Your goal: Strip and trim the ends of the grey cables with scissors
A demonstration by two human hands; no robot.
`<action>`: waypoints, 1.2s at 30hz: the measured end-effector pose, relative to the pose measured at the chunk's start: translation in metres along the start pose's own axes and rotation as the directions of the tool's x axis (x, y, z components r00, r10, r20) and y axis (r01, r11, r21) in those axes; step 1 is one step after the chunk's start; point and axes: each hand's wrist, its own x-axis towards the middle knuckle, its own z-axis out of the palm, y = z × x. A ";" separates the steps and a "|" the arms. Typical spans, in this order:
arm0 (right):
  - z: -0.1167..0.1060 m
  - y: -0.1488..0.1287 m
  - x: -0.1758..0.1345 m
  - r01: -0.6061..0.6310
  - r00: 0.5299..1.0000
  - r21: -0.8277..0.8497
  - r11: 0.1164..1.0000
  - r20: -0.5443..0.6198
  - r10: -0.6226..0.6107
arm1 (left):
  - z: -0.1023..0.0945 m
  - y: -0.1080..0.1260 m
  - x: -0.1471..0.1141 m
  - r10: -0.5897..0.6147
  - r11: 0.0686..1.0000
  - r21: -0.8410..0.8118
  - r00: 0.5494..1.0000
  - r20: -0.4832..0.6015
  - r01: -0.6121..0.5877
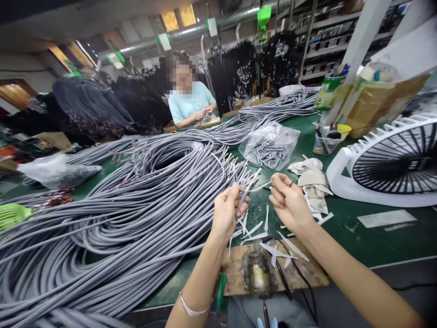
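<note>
Near the middle of the view my left hand [228, 208] is closed around the end of a grey cable [243, 198]. A thin whitish strand [261, 187] stretches from that end to my right hand [288, 200], whose fingertips pinch it. Whether the strand is a wire or a strip of wrapping I cannot make out. Beside my left hand, the pale stripped ends [239, 166] of many grey cables lie bunched. Below both hands white scraps [254, 236] are scattered on the green table [344, 232].
A large coil of grey cables [136, 214] covers the left. Behind my hands lies a plastic bag [269, 146] of short grey pieces. To the right stand a white fan [392, 164] and pale gloves [312, 182]. A wooden board [235, 269] is in front. A co-worker [193, 100] sits opposite.
</note>
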 end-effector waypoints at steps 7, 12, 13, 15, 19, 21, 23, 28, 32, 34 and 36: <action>-0.007 -0.011 -0.008 0.427 0.860 -0.502 0.752 -0.031 -0.509 | 0.000 -0.001 -0.005 0.085 0.961 0.261 0.996 0.029 -0.090; 0.001 0.007 -0.019 0.444 0.877 -0.748 0.494 0.247 -0.413 | 0.005 -0.002 -0.012 0.153 0.922 0.362 0.988 -0.008 -0.140; 0.001 0.008 -0.018 0.430 0.886 -0.752 0.500 0.244 -0.394 | 0.006 -0.002 -0.013 0.138 0.917 0.375 0.990 0.014 -0.133; -0.002 0.008 -0.015 0.413 0.900 -0.755 0.509 0.253 -0.355 | 0.006 -0.003 -0.014 0.094 0.911 0.399 0.994 0.053 -0.107; -0.004 0.006 -0.013 0.472 0.871 -0.764 0.440 0.325 -0.368 | 0.002 -0.004 -0.015 0.019 0.932 0.356 0.992 0.126 -0.063; -0.003 0.006 -0.015 0.506 0.849 -0.754 0.419 0.350 -0.396 | 0.001 -0.002 -0.014 -0.019 0.957 0.288 0.986 0.165 -0.029; 0.000 0.007 -0.018 0.526 0.838 -0.734 0.430 0.361 -0.408 | 0.000 0.001 -0.014 -0.065 0.974 0.224 0.979 0.195 0.020; 0.002 0.008 -0.022 0.510 0.848 -0.702 0.497 0.311 -0.430 | 0.000 0.008 -0.014 -0.169 0.976 0.177 0.958 0.234 0.128; -0.005 0.000 -0.016 0.453 0.824 -0.687 0.569 0.077 -0.562 | -0.001 0.006 -0.014 -0.191 0.971 0.195 0.945 0.266 0.142; -0.009 -0.004 -0.013 0.419 0.817 -0.673 0.610 -0.013 -0.576 | -0.002 0.004 -0.013 -0.154 0.977 0.182 0.954 0.257 0.109; -0.010 -0.006 -0.012 0.405 0.832 -0.689 0.600 0.007 -0.554 | -0.003 0.002 -0.011 -0.105 0.977 0.204 0.971 0.217 0.061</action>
